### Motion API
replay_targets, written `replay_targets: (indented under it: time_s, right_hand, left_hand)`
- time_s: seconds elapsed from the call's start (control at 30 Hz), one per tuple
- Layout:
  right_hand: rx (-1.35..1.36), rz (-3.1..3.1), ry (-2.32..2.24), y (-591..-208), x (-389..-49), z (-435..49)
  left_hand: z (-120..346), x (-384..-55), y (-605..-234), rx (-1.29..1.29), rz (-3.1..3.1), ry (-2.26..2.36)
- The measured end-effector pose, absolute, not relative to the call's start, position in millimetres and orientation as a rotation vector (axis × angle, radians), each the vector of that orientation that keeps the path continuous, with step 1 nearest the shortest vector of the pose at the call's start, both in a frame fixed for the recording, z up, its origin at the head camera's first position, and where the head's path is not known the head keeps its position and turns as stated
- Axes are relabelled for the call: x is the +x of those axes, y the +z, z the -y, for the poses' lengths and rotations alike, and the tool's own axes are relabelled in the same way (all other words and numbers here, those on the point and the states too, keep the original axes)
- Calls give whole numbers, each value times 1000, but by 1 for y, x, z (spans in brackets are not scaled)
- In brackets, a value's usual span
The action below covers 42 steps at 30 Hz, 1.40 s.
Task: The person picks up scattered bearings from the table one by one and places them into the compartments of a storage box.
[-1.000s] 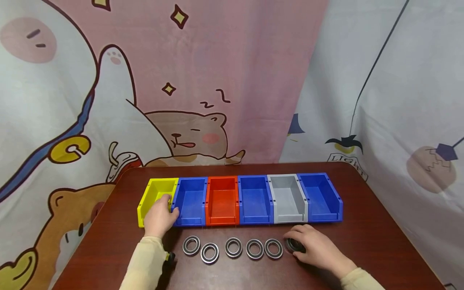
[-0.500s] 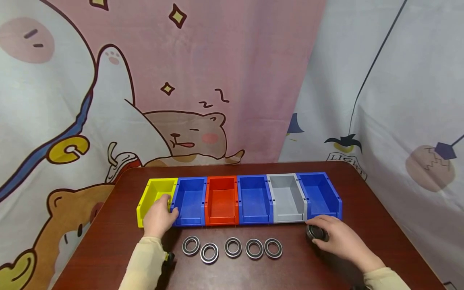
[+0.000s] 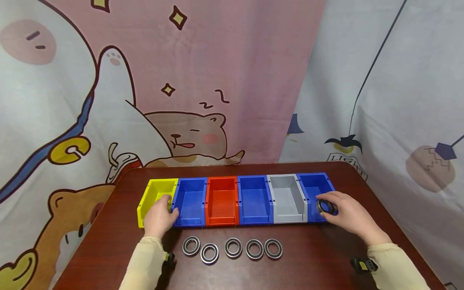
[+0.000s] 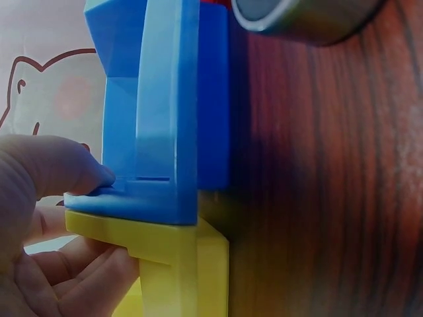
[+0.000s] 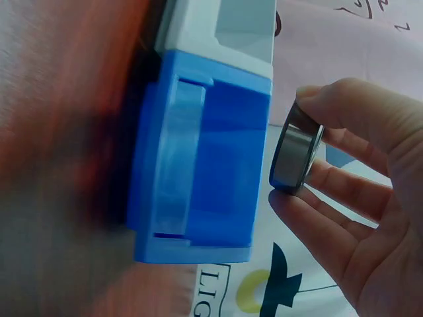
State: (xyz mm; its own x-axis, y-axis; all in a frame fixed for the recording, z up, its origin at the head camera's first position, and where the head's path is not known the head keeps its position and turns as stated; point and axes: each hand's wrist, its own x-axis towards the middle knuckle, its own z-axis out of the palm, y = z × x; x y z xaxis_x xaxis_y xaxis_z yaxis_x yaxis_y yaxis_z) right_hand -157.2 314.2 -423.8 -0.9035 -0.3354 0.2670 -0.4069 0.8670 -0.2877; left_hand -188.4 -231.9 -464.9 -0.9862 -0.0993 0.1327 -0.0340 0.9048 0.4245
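My right hand pinches a metal ball bearing between thumb and fingers. The bearing overlaps the front of the right-end blue bin in the head view, and the right wrist view shows it held beside that bin's open top. At the left end, my left hand grips the adjoining walls of the yellow bin and its blue neighbour. The thumb lies on the blue side, with the other fingers curled inside the yellow one.
Several more bearings lie in a loose row in front of the bins. Between the end bins stand a red bin, another blue bin and a grey bin. A printed curtain hangs behind the brown table.
My right hand has lifted the rightmost bearing off the table and carried it right and up to the right-end blue bin. My left hand stays in place.
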Motion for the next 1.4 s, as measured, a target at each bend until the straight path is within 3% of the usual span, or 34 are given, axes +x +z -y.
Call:
replay_targets:
  time_s: [0.73,1.4]
  right_hand:
    - [447,2966,422,-433,-209,-311]
    - [442,3031,266,-466,-221,-300]
  left_hand:
    - [232,-188,-467,102,2901,-637]
    - [231,-187,-466,123,2907,-638]
